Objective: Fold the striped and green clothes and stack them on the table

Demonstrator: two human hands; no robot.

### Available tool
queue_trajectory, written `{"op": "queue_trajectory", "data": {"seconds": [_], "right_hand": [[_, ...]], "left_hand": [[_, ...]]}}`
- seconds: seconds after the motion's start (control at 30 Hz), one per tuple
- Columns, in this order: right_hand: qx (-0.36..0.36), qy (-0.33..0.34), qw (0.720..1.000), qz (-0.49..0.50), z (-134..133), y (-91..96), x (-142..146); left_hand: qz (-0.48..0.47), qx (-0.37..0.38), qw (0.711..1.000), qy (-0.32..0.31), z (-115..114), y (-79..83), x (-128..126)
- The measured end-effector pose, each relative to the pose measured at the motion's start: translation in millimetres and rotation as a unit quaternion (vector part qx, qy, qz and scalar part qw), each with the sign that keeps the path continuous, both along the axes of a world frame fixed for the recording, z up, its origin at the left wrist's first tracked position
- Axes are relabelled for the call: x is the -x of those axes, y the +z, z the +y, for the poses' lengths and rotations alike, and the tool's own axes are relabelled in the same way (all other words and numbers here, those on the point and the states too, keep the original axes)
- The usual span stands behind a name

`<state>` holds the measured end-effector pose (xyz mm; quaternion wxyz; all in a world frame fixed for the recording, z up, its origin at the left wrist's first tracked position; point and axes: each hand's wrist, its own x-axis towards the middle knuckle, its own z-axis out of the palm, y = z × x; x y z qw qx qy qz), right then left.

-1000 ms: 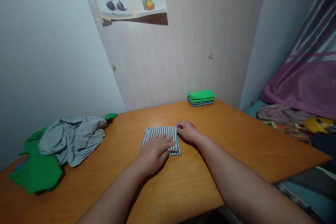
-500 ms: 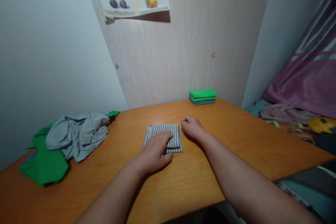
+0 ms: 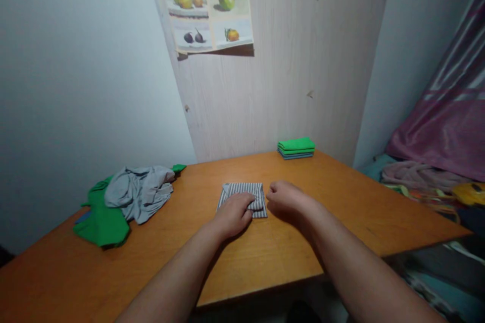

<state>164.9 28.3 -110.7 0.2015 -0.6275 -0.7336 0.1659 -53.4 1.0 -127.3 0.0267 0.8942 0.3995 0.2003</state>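
Observation:
A small folded grey-and-white striped cloth (image 3: 244,192) lies on the orange wooden table (image 3: 341,212), near its middle. My left hand (image 3: 232,214) rests on the cloth's near edge with its fingers bent and pressed onto the fabric. My right hand (image 3: 285,197) is curled into a loose fist just beside the cloth's right edge. Whether it touches the fabric is not clear.
A crumpled grey garment (image 3: 140,192) lies on green fabric (image 3: 102,222) at the table's left. A neat stack of folded green and blue cloths (image 3: 296,147) sits at the far edge by the wooden panel with a fruit poster (image 3: 210,17). Bedding lies to the right (image 3: 435,161).
My left hand has drawn back from flat on the cloth to its near edge, fingers now bent. My right hand left the far right corner and closed beside the cloth. The view has tilted up.

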Motion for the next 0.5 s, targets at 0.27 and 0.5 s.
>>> {"op": "queue_trajectory", "data": {"seconds": [0.27,0.5], "right_hand": [[-0.039,0.005,0.999,-0.024,-41,-26.2,15],[-0.055,-0.003,0.993,0.104,-35,-24.4,30]], "left_hand": [[0.033,-0.012,0.999,0.017,-1,-0.3,-4],[0.037,0.002,0.999,0.027,-18,9.0,-4]]}}
